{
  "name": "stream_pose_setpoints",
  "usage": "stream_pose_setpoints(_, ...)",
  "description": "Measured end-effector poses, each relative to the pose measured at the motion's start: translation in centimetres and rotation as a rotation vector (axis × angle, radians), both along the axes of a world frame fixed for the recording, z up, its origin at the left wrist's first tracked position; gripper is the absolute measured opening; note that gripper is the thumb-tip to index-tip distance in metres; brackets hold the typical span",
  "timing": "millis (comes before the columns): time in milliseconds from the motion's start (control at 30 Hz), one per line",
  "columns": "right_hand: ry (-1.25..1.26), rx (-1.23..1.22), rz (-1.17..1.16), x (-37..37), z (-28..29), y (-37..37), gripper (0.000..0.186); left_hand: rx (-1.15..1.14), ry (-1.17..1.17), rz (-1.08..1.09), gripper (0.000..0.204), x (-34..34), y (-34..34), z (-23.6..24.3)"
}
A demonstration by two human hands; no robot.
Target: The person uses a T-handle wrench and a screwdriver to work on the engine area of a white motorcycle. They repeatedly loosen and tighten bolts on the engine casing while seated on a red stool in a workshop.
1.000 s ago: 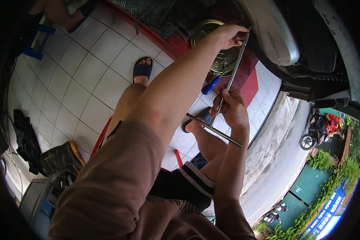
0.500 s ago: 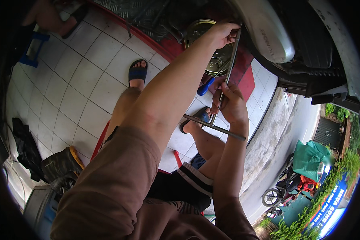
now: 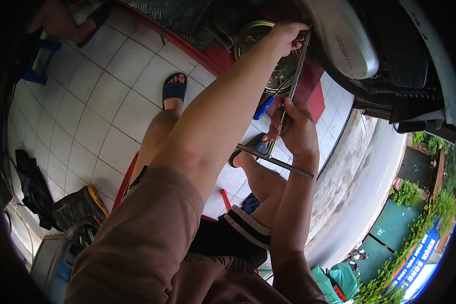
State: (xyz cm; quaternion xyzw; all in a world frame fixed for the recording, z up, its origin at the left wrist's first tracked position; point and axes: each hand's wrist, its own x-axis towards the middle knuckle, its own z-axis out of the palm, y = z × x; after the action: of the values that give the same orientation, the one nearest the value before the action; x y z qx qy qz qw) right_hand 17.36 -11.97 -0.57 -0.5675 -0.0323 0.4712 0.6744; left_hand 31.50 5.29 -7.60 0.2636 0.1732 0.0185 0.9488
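Note:
My left hand (image 3: pixel 294 38) reaches up beside the motorbike's silver housing (image 3: pixel 347 43), fingers curled on the upper end of a long metal T-handle wrench (image 3: pixel 299 66). My right hand (image 3: pixel 295 121) wraps round the lower shaft, with the crossbar (image 3: pixel 294 167) just below it, across my right forearm. The wrench's tip is hard to make out by the housing. Behind my left hand sits a round metal tray (image 3: pixel 251 38) of small parts, partly hidden by my forearm. A screwdriver with a blue handle (image 3: pixel 263 107) rests against the tray, left of the shaft.
A red-edged platform (image 3: pixel 315 99) with tread plate lies under the bike. A blue stool (image 3: pixel 35 76) and another person's foot (image 3: pixel 91 28) are at upper left. A boot (image 3: pixel 73 210) and black cloth (image 3: pixel 30 187) lie left. A road (image 3: pixel 367 177) runs at right.
Both hands and the wrench have shifted slightly upward, the grip looking much the same. On the road, a motorbike with a green covered load has moved down toward the lower right.

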Motion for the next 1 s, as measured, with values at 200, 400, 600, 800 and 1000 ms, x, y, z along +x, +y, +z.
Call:
stream_pose_setpoints(200, -0.005, 0.038, 0.004, -0.5, 0.0, 1.5, 0.024, 0.104, 0.114, 0.033, 0.011, -0.1, 0.3, 0.9)
stream_pose_setpoints(400, 0.015, 0.032, -0.016, -0.8, 0.2, 2.0, 0.025, 0.147, 0.136, 0.048, 0.009, -0.3, 0.4, 1.2)
stream_pose_setpoints(600, 0.076, 0.077, -0.081, -1.0, 1.0, 1.9, 0.026, 0.135, 0.14, 0.051, 0.008, 0.0, -0.1, 1.3)
stream_pose_setpoints(800, 0.024, 0.009, -0.063, -0.9, 0.9, 2.2, 0.026, 0.073, 0.113, 0.049, 0.008, -0.1, -0.1, 1.8)
stream_pose_setpoints(1000, 0.031, 0.005, -0.061, -0.6, 0.9, 2.2, 0.026, 0.123, 0.148, 0.046, 0.008, -0.1, 0.2, 1.7)
